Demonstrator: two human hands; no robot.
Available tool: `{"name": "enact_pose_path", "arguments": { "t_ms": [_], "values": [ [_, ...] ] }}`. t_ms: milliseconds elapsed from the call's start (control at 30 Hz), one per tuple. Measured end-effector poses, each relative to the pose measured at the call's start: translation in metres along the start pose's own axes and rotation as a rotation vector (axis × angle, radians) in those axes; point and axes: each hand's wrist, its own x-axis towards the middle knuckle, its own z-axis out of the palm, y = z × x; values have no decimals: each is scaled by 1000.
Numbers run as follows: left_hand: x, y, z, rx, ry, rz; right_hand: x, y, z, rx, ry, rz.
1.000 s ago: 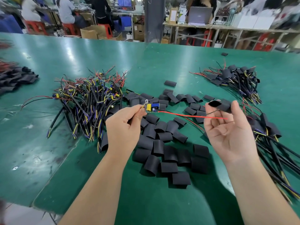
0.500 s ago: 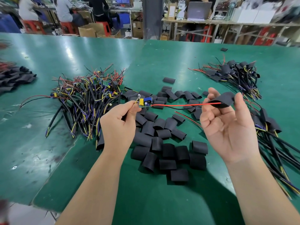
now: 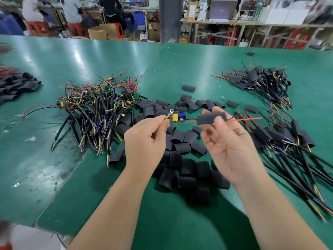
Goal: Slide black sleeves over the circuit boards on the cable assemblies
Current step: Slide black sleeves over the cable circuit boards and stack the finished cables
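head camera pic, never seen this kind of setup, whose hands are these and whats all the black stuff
No machine here: one camera worn on a person's head looks down at their two bare hands. The left hand pinches a cable by its wires beside the small circuit board. The right hand holds a black sleeve threaded on the board's red wire, not yet over the board. On the green table: loose sleeves in the middle, bare cables left, sleeved cables right.
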Motion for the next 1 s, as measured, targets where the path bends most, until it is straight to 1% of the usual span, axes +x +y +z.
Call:
{"name": "enact_pose_path", "arguments": {
  "t_ms": [67, 167, 233, 400, 500, 600, 667, 733, 867, 933, 1000],
  "values": [
    [-2, 5, 4, 1, -9, 24, 0, 9, 4, -34, 8, 22],
    [-3, 7, 5, -6, -1, 42, 1, 14, 6, -68, 92, 8],
    [-3, 8, 5, -8, -12, 66, 1, 12, 5, -82, 105, -1],
    [-7, 10, 9, -9, -69, 146, 2, 5, 0, -82, 68, -22],
    [-8, 7, 10, 10, -81, 216, 4, 2, -6, -184, 5, -70],
    [-9, 7, 10, 35, -103, 272, 4, -1, -9, -279, -54, -59],
    [-9, 7, 10, 13, -120, 258, 3, 0, -8, -263, -94, -23],
    [-8, 10, 9, -34, -117, 195, 2, 3, -6, -210, -86, 22],
    [-6, 17, 7, -151, -72, 53, 5, 6, -5, -61, 9, 110],
    [-6, 17, 6, -151, -83, 70, 4, 6, -4, -13, 46, 118],
    [-7, 15, 6, -121, -95, 103, 3, 8, -4, -10, 37, 119]
  ]
}}
